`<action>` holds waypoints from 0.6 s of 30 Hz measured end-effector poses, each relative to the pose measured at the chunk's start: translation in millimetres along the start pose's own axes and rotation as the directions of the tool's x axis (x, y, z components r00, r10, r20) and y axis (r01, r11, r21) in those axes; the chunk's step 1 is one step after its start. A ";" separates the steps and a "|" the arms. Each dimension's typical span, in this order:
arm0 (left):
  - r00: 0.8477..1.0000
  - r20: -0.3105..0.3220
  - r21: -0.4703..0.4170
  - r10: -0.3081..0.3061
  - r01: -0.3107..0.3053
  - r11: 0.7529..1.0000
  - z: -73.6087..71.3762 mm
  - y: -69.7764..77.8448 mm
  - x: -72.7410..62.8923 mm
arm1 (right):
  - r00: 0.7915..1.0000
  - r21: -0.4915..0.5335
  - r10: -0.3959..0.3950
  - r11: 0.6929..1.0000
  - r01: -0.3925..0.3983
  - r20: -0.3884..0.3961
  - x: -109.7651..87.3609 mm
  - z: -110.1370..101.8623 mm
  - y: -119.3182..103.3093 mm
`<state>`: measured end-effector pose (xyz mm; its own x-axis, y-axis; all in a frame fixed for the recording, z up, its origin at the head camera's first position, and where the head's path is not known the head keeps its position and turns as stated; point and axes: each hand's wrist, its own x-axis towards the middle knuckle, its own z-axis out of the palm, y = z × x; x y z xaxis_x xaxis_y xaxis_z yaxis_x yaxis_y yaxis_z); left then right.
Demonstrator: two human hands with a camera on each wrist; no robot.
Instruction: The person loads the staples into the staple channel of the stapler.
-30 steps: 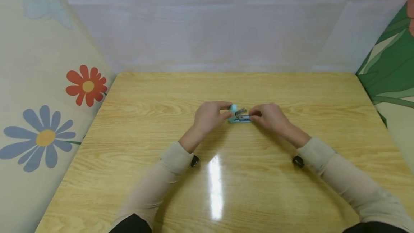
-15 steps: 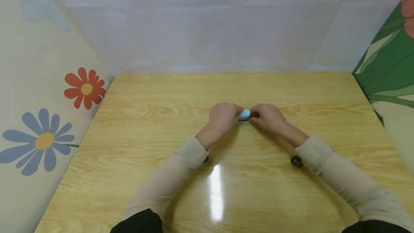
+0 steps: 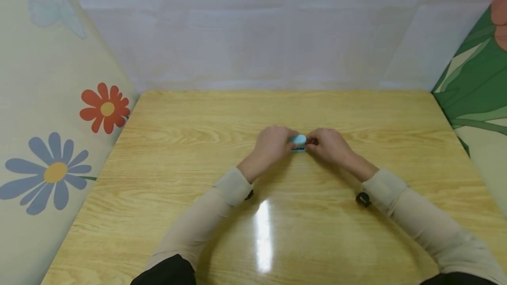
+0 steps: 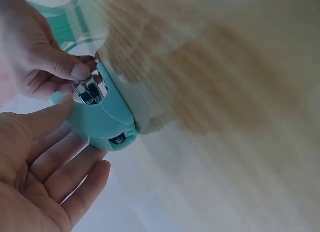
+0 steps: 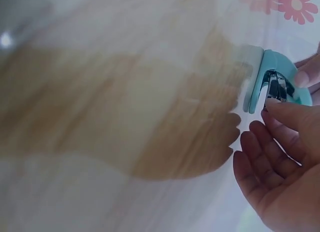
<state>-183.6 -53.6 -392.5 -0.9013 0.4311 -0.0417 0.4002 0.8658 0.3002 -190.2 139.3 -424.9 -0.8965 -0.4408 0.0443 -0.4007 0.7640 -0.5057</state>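
A small teal stapler [image 3: 299,139] stands on the table between the two hands, its cover over the base. My left hand [image 3: 272,145] pinches the cover from the left, thumb on one side and fingers on the other. In the left wrist view the stapler's teal body [image 4: 102,119] shows a shiny metal magazine [image 4: 89,91] at its front end. From the right, my right hand [image 3: 328,142] pinches that front end between thumb and index finger. The right wrist view has the right thumb [image 5: 287,112] touching the metal part; the other fingers curl loosely below.
The wood-grain table [image 3: 317,228] spreads around the hands, with a bright glare strip near its front. A white sheet [image 3: 237,43] hangs behind it. Flower-painted panels [image 3: 55,100] flank both sides. Dark wrist cameras [image 3: 362,199] sit under the sleeves.
The stapler's cover, raised upright at the left with the metal part tilted up, has swung down to the right over the base. My left hand moved right with it; the right hand stayed about in place.
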 end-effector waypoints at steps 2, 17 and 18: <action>1.000 -0.013 -0.042 -0.008 0.007 0.999 0.0 -3.9 -2.3 | 1.000 0.002 -0.002 1.000 0.002 -0.002 -0.4 0.1 -0.5; 0.991 -0.126 0.067 -0.055 0.064 0.996 -9.4 -35.4 -31.6 | 0.998 -0.067 0.048 0.996 -0.050 -0.026 -33.2 -25.3 16.5; 0.989 -0.134 0.081 -0.068 0.079 0.994 -11.7 -39.2 -34.3 | 0.999 -0.096 0.041 0.994 -0.044 -0.032 -36.0 -28.8 18.4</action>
